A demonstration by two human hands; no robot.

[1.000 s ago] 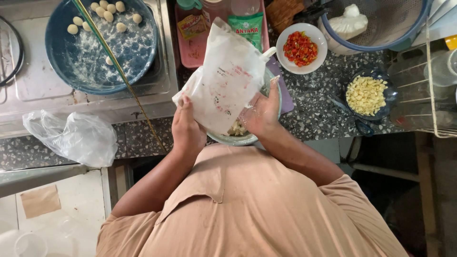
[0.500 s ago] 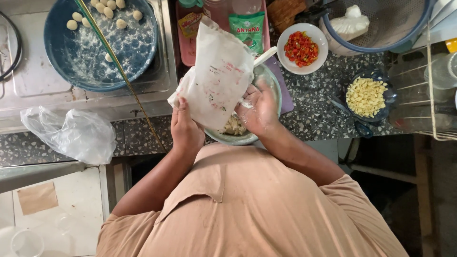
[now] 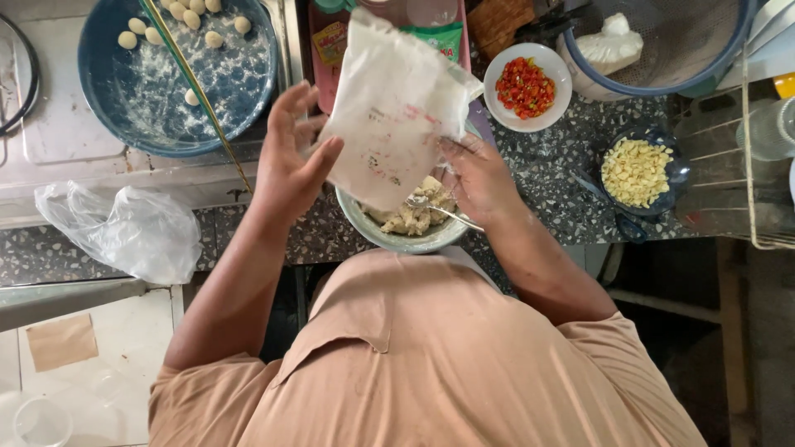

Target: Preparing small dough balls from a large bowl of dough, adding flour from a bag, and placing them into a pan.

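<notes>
My right hand (image 3: 479, 178) grips the lower right edge of a white floury plastic bag (image 3: 393, 108) and holds it tilted over a pale green bowl (image 3: 397, 242). The bowl sits at the counter's front edge and holds a lumpy pale dough mix (image 3: 414, 217). A metal spoon (image 3: 439, 210) rests in that mix. My left hand (image 3: 290, 157) is flat with its fingers spread, and its fingertips just touch the bag's left side. The bag hides the far half of the bowl.
A blue round tray (image 3: 178, 83) with small dough balls and a long thin stick (image 3: 199, 87) sits at the back left. A clear plastic bag (image 3: 124, 228) lies on the left. On the right are a white bowl of chopped red chilli (image 3: 527, 87), a dark bowl of chopped garlic (image 3: 636, 171), a blue basket (image 3: 662, 50) and a wire rack (image 3: 766, 182).
My left hand has let go of the bag and opened beside it. The bag now hangs from my right hand alone, raised more upright over the bowl.
</notes>
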